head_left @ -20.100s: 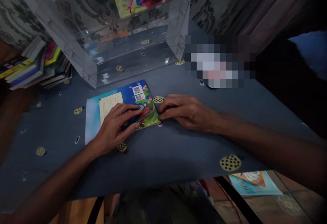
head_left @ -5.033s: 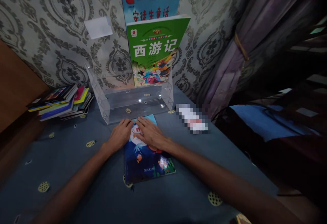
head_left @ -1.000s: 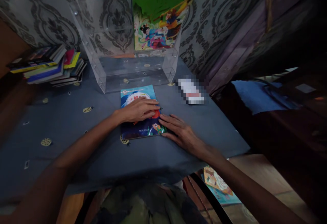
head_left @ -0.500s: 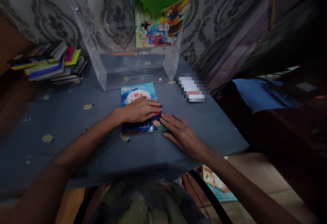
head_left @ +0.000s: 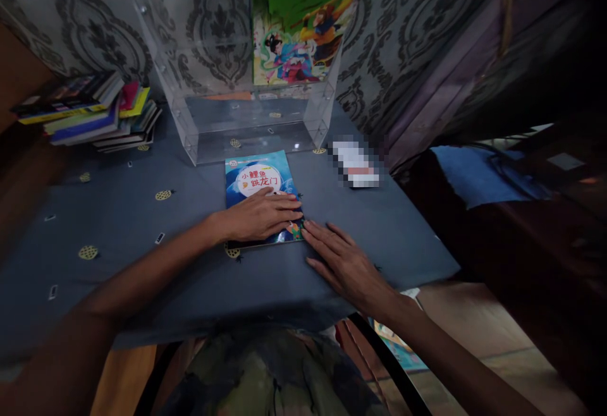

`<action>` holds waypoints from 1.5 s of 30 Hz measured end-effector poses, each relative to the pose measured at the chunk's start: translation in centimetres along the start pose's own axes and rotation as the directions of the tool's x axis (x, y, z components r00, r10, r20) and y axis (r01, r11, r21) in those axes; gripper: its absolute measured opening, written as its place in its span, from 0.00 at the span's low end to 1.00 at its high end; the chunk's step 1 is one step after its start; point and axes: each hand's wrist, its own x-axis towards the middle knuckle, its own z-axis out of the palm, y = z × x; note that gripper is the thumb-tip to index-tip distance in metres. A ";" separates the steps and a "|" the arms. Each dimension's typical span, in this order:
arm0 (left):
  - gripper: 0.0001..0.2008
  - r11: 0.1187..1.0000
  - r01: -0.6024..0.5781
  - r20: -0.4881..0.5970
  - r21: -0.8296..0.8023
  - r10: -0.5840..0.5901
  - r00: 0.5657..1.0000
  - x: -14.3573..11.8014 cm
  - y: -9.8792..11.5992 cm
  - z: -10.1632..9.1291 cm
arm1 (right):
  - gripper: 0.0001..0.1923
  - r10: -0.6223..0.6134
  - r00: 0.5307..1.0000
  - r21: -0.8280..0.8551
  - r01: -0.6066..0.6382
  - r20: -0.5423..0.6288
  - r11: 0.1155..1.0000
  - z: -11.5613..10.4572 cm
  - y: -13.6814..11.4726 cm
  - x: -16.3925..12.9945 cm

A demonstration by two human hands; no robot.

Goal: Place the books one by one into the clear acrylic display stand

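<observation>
A thin blue picture book [head_left: 256,179] with red Chinese lettering in a white oval lies closed on the table in front of me. My left hand [head_left: 258,215] rests flat across its lower half, fingers stretched toward the right edge, hiding part of the cover. At the book's lower right corner lies my right hand [head_left: 339,258], open and palm down, its fingertips at the edge. Most of that hand is over the tablecloth [head_left: 190,277].
Behind the book stands a clear acrylic stand [head_left: 251,141] holding a green book [head_left: 296,30]. Several stacked books [head_left: 90,112] lie at the back left. A blurred-out white object [head_left: 355,164] sits at the right. Below the table edge, another book [head_left: 401,349] shows on the floor.
My left hand has slid down the cover toward me, uncovering more of the title. My right hand has shifted slightly down and right along the book's edge.
</observation>
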 end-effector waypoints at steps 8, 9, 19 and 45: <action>0.19 0.996 -0.071 -0.022 -0.049 0.070 0.997 -0.7 0.8 0.0 | 0.28 -0.017 0.999 0.001 0.017 -0.050 1.000 0.1 -0.4 -0.4; 0.19 0.996 -0.077 -0.026 -0.047 0.076 0.997 -0.8 0.9 0.1 | 0.28 -0.017 0.999 0.005 0.017 -0.051 1.000 0.1 -0.5 -0.4; 0.20 0.995 -0.039 -0.014 0.095 0.040 0.999 -3.1 3.9 0.8 | 0.27 0.003 1.000 -0.041 -0.003 -0.014 0.999 0.2 -0.9 -0.6; 0.18 0.913 0.287 -0.236 0.290 -0.222 0.946 -11.1 8.0 2.6 | 0.23 -0.086 0.994 -0.130 0.077 -0.066 0.989 -0.2 -1.2 0.0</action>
